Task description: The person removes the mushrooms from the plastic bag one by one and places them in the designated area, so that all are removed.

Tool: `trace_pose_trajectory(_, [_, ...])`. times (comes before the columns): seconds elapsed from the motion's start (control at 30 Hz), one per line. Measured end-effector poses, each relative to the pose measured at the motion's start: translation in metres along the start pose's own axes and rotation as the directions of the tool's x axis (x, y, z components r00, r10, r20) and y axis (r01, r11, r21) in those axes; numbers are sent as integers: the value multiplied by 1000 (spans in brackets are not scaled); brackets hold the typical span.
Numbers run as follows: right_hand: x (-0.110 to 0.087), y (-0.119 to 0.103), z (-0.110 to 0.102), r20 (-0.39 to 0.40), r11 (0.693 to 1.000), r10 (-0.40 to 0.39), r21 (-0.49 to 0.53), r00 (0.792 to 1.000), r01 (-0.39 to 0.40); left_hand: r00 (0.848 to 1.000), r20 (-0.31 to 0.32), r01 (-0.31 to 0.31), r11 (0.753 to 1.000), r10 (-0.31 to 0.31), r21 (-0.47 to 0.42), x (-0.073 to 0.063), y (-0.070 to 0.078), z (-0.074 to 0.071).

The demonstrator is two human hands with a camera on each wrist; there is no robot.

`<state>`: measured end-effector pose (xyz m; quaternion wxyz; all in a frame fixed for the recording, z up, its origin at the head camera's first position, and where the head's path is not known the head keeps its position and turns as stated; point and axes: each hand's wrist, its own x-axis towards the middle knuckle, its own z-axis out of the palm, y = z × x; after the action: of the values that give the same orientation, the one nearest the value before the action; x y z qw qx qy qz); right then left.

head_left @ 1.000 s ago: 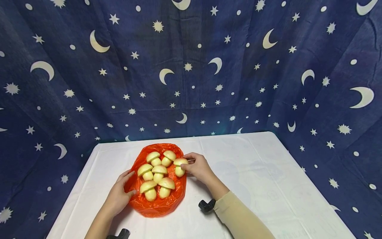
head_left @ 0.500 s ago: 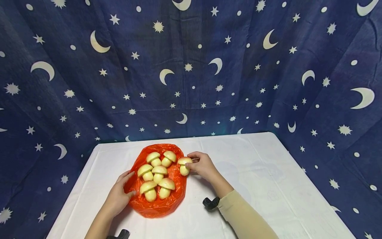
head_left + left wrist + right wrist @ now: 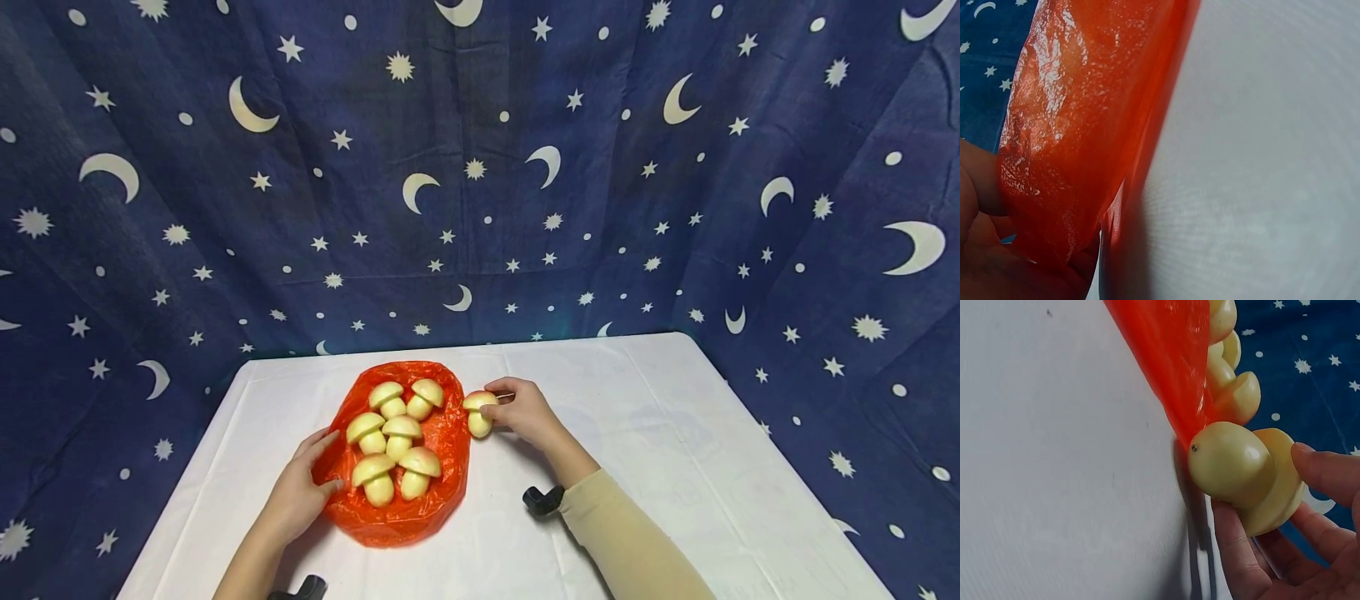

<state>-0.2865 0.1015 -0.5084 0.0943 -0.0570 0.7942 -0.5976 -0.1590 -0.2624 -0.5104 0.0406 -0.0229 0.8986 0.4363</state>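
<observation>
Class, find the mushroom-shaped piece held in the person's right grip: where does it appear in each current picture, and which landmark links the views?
Head: the mushroom-shaped piece is below the picture's middle, just right of the red plastic bag.
Left wrist: not visible in it.
Right wrist: the mushroom-shaped piece is right of centre, its cap toward the right.
Shared landmark: the red plastic bag, in all three.

The fingers (image 3: 982, 178) hold glossy red plastic (image 3: 1079, 119) beside a white surface (image 3: 1260, 156).
</observation>
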Motion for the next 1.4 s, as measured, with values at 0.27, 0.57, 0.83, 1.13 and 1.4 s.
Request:
trace_pose_trajectory(0.27, [6,1,-10,-1,1000,23,-11,1000,-23,999,14,32,999,-31,-8,2,0,0])
trace_pose_trajectory(0.57, [13,2,-21,5,999,50,-4,999,-50,999,16,39,999,-39,-15,2,0,0])
trace_pose_trajectory(0.83, [20,3,-30,33,999,54,8,998,-54,999,8,32,999,-32,-13,2,-2,0])
trace_pose_trajectory(1.13, [26,3,-39,74,999,45,-7,996,-45,999,3,35,999,-35,0,3,-1,0])
trace_pose_trajectory(1.4, [30,3,-50,120,998,52,-37,991,-48,1000,-1,27,1000,-27,0,1,-2,0])
